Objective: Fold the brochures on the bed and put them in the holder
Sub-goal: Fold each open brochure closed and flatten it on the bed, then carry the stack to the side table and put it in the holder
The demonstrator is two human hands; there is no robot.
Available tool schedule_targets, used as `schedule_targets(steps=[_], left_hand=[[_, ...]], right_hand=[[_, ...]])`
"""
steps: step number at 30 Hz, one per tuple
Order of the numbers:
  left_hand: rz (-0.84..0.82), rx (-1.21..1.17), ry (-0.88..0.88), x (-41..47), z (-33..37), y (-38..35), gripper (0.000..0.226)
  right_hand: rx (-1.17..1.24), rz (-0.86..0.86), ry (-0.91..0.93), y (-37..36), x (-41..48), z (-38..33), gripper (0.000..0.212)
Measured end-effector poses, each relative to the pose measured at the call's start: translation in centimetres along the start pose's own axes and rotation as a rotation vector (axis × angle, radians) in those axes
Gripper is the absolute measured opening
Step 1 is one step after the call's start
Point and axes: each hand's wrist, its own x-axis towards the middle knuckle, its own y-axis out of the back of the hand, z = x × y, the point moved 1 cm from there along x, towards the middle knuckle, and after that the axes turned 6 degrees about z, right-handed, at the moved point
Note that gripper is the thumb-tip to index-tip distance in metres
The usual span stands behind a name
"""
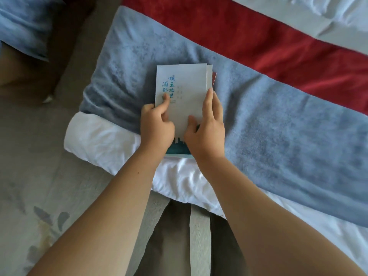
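- Nearest you, at 6 o'clock below your wrists, the white sheet (179, 182) covers the bed's edge.
- Your left hand (157, 124) pinches the brochure (185, 84) at its 7 o'clock corner, with the thumb on the cover and the fingers curled round the left edge.
- Your right hand (206, 128) sits at 5 o'clock. Its thumb lies flat on the cover and its fingers stretch fairly straight along the right edge, pressing more than clasping.
- The brochure lies folded and cover-up on the blue towel (278, 126), with its long side running 6 to 12.
- More brochures (209, 76) peep out beneath it at 2 o'clock, one with a red corner. You cannot tell how many.
- Expect thin, light paper, probably slick. It will bend easily, crease for good, and slide sheet over sheet on the soft towel. Take the pile by its long edges near the middle, thumb above and fingers below.
- Beyond, at 1 o'clock, runs a red cloth (258, 40).
- No holder is in view.
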Motion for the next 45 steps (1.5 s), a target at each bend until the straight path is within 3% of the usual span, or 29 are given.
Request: schedule_targets(steps=[7, 13, 20, 25, 35, 40, 45], left_hand=[[-0.005, 0.025, -0.019, -2.0, 8.2, 3.8, 0.066], [0.061, 0.121, -0.215, -5.0, 18.7, 9.9, 0.058], [0.11, -0.06, -0.471, -9.0, 35.6, 20.2, 0.054], [0.101, 0.008, -0.543, -13.9, 46.6, 24.5, 0.04], [0.063, 0.113, -0.663, -26.0, 61.2, 26.0, 0.031], [0.098, 0.193, -0.77, -29.8, 66.2, 24.9, 0.027], [0.064, 0.208, -0.872, -33.6, 71.2, 21.1, 0.037]], right_hand=[[0.004, 0.05, 0.03, 7.3, 1.5, -4.7, 0.044], [0.021, 0.114, 0.077, 17.4, 3.4, -12.4, 0.04], [-0.028, 0.246, 0.166, 33.9, 6.0, -24.3, 0.04], [-0.003, 0.315, 0.15, 45.5, 5.1, -29.4, 0.032], [-0.035, 0.4, 0.078, 62.9, 3.1, -32.3, 0.026], [-0.111, 0.453, 0.052, 68.5, 2.8, -31.5, 0.026], [-0.114, 0.582, 0.022, 74.8, 0.4, -28.2, 0.011]])
